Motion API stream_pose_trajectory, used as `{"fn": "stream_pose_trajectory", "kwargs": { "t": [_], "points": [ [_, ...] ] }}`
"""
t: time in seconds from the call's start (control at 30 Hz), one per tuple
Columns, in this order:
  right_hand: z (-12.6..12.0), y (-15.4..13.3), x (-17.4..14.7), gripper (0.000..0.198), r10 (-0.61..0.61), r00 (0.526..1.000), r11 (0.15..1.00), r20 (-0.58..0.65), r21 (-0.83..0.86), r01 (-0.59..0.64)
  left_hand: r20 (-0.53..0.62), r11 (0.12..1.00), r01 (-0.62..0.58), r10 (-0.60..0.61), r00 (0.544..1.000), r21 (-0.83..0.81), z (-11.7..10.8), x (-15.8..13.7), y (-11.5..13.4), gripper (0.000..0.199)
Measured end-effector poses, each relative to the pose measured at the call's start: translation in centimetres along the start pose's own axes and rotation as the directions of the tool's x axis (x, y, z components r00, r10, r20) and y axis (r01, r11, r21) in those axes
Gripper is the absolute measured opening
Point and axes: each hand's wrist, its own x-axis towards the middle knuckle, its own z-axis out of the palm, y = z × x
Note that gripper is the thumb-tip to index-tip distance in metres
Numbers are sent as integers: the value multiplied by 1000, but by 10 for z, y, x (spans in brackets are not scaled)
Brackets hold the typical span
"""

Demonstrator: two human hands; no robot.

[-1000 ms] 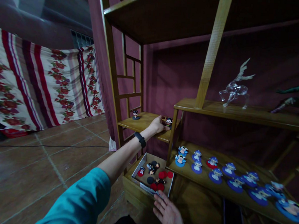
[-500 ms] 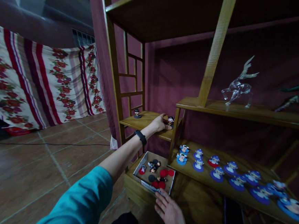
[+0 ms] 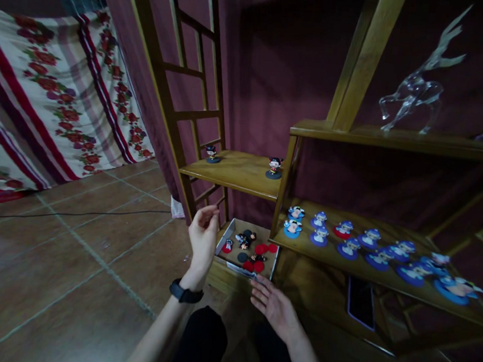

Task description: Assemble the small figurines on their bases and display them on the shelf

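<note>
- Maroon wall (image 3: 265, 88) behind a wooden rack (image 3: 365, 62).
- Box (image 3: 234, 268): low in the rack, with small figures (image 3: 244, 239) inside, jumbled and hard to tell apart.
- Left hand (image 3: 203, 239), left of the box: fingers bent toward the thumb; cannot tell whether the tips meet.
- Right hand (image 3: 276, 309), at the box's near edge: fingers spread; contact unclear.
- Shelf (image 3: 240, 172) above the box: one doll (image 3: 274, 167) near each end.
- Right of the box: ledge (image 3: 331, 249) hiding the phone's (image 3: 361, 302) far end.
- Left of the box: wide open floor (image 3: 91, 286).
</note>
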Motion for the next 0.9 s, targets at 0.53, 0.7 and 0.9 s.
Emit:
{"fn": "stream_pose_trajectory", "kwargs": {
  "t": [0.53, 0.7, 0.9],
  "points": [
    [-2, 8, 51, 32, -291, 915, 795, -280, -602, 69, 184, 866, 472, -444, 877, -163, 6, -14, -165, 17],
    [-21, -5, 107, 27, -427, 887, 575, -174, -809, 118, 151, 760, 601, -583, 799, -246, -8, -7, -196, 22],
    [-39, -21, 185, 22, -518, 852, 328, -78, -938, 114, 297, 550, 761, -705, 644, -345, -13, 12, -202, 24]
  ]
}}
